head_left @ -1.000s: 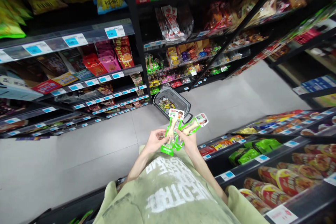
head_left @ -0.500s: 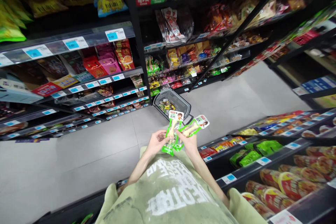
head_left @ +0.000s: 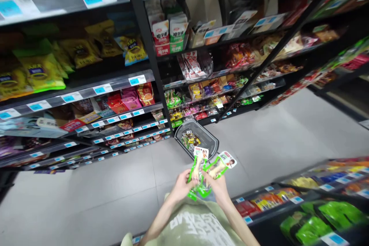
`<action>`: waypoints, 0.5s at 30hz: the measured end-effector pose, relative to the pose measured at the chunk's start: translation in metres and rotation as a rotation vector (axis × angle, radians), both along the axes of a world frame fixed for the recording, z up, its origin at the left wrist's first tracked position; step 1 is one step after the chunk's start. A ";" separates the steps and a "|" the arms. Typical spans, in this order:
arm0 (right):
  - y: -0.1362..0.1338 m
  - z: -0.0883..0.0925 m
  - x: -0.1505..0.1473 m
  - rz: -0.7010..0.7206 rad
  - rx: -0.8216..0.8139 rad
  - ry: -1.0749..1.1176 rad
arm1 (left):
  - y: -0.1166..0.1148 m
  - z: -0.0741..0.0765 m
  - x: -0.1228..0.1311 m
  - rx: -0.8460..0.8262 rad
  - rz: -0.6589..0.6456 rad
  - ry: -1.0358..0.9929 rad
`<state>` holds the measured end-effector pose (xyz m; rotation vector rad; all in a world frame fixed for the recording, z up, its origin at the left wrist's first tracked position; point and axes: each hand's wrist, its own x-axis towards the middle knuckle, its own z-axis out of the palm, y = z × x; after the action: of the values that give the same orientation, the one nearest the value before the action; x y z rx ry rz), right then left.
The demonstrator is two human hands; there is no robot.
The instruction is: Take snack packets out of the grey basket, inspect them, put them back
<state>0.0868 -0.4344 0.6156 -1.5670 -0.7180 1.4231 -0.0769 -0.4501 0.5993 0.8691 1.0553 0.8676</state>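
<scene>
Two green-edged snack packs with white header cards are held up side by side in front of my shirt. My left hand pinches the left pack, which stands nearly upright. The right pack leans to the right, and my right hand grips it with the thumb toward the left pack. The packs overlap near their lower ends. Just beyond them a grey shopping basket rests on the floor, with several small colourful packs inside.
Shelves of bagged snacks rise at the left, and boxed and bagged goods fill the shelves ahead. Another shelf with green packages stands close at the lower right. Grey floor tiles run between them.
The view has tilted up, so shelves, basket and hands appear lower in the picture. More of the upper shelves shows. Both hands keep hold of the packs.
</scene>
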 end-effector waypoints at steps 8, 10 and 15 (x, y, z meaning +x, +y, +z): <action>0.072 0.016 0.075 0.122 0.000 -0.071 | 0.061 0.003 0.063 -0.114 0.299 -0.046; 0.088 0.017 0.102 0.169 0.016 -0.162 | 0.079 -0.008 0.079 -0.133 0.423 -0.087; 0.105 0.010 0.171 0.246 0.103 -0.317 | 0.120 -0.049 0.106 -0.329 0.754 -0.243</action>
<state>0.2581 -0.3298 0.6252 -1.6859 -1.1882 1.2970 0.0290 -0.3302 0.5500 0.0587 1.2772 1.3323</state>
